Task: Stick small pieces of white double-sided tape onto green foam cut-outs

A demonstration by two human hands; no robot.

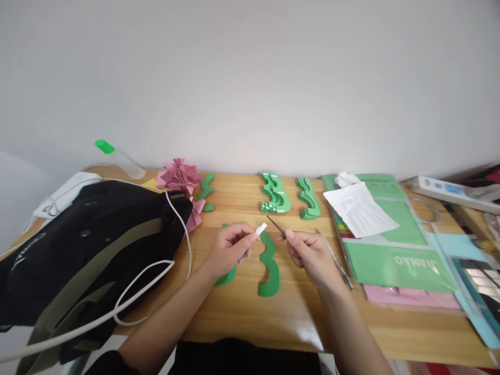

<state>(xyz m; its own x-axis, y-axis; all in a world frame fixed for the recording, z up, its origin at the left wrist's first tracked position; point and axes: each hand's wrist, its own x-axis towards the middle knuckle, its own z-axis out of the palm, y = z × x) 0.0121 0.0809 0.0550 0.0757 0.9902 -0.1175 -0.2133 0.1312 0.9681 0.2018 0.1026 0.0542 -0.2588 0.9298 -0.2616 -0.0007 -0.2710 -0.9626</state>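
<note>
My left hand [234,246] pinches a small white strip [261,229] that sticks out past the fingertips. In my right hand [310,254] are dark, fine-pointed tweezers [276,226], aimed left toward the strip but apart from it. Between and below the hands lies a wavy green paper cutout [270,268], flat on the wooden table [250,323]. A second green cutout [226,276] shows partly under my left hand. Behind them sit a stack of wavy green cutouts with white strips on them [275,192] and a smaller green stack [308,198].
A black bag [89,245] with a white cable [146,294] crossing it fills the left side. Pink folded paper [179,176] and another green cutout [206,191] lie beside it. To the right are a green paper packet [398,260], a crumpled white sheet [361,211], thin metal tools [336,260] and a power strip [455,190].
</note>
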